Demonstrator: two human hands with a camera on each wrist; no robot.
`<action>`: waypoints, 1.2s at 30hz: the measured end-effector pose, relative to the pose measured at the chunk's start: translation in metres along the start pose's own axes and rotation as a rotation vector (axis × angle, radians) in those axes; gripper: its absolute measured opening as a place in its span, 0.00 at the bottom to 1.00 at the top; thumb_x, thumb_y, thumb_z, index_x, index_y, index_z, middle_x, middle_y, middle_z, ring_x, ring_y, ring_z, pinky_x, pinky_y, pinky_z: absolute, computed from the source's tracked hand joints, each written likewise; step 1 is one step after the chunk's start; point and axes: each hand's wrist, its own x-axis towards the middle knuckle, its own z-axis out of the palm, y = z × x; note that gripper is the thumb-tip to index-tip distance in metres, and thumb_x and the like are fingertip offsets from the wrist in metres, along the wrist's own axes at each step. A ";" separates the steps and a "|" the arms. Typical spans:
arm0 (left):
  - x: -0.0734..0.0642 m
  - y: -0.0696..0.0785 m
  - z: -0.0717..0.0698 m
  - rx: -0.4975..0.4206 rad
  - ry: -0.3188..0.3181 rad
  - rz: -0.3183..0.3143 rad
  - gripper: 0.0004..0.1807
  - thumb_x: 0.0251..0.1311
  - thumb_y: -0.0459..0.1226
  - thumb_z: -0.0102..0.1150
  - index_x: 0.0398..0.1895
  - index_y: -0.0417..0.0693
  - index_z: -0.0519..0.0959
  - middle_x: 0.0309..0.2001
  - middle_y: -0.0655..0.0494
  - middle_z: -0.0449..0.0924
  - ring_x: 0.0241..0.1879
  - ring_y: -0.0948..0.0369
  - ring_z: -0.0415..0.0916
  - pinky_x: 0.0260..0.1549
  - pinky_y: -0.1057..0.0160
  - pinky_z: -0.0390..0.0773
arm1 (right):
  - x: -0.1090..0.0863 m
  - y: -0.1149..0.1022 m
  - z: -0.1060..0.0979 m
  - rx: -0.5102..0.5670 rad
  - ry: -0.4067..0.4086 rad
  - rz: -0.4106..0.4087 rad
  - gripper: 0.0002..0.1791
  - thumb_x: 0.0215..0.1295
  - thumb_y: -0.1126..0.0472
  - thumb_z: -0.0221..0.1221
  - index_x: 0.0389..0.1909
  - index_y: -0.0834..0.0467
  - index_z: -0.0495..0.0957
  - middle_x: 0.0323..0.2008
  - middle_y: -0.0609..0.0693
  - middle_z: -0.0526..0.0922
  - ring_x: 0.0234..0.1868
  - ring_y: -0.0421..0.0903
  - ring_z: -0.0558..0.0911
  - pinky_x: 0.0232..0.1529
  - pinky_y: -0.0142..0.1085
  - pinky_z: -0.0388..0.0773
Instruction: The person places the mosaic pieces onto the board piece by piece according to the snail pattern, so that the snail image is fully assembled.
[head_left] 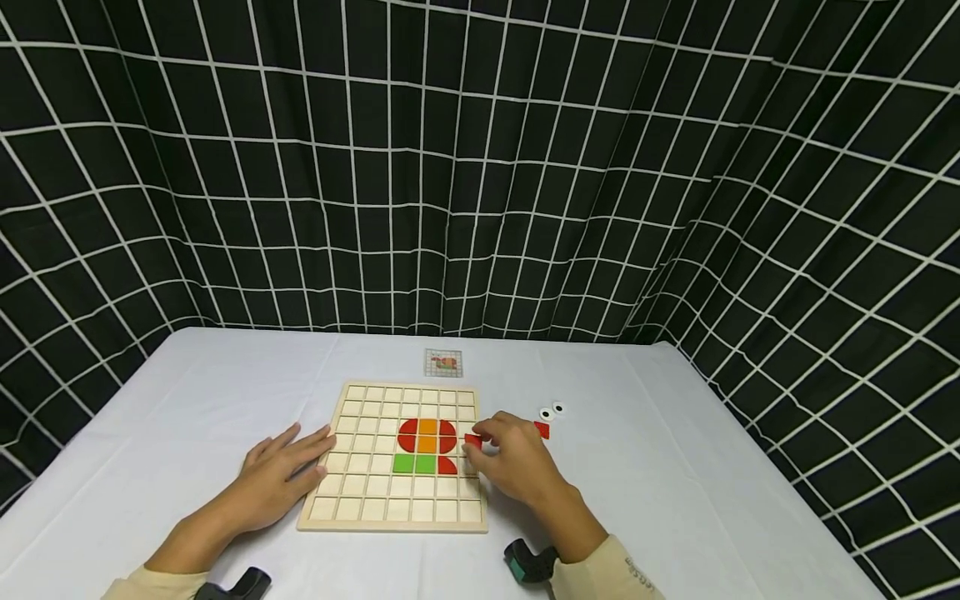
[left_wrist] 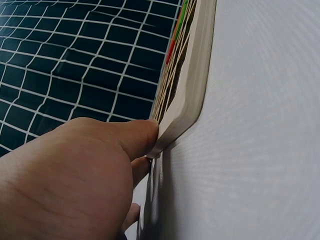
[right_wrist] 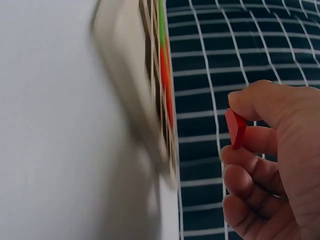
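A wooden grid board (head_left: 374,485) lies on the white table. On it, red rounded tiles (head_left: 407,437) flank an orange column (head_left: 428,435). Below these sit two green squares (head_left: 414,464) and a red tile with one curved side (head_left: 446,466). My left hand (head_left: 273,479) rests at the board's left edge, fingers extended, fingertips on the rim. Thumb and index finger of my right hand (head_left: 517,457) pinch another small red tile (right_wrist: 236,129) over the board's right edge. Its other fingers are loosely bent.
Beyond the board lies a small picture card (head_left: 444,363) with a coloured pattern on a grid. Right of my right hand are two round eye pieces (head_left: 547,414) and a red tile (head_left: 542,430). A black curtain (head_left: 450,167) with white grid lines stands around the table.
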 end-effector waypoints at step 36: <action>-0.001 -0.002 0.002 0.025 0.018 0.001 0.23 0.69 0.43 0.54 0.64 0.44 0.74 0.68 0.47 0.64 0.68 0.35 0.47 0.59 0.32 0.38 | 0.028 -0.065 0.066 -0.145 0.029 -0.207 0.07 0.54 0.55 0.69 0.28 0.55 0.86 0.31 0.45 0.83 0.32 0.40 0.78 0.36 0.28 0.76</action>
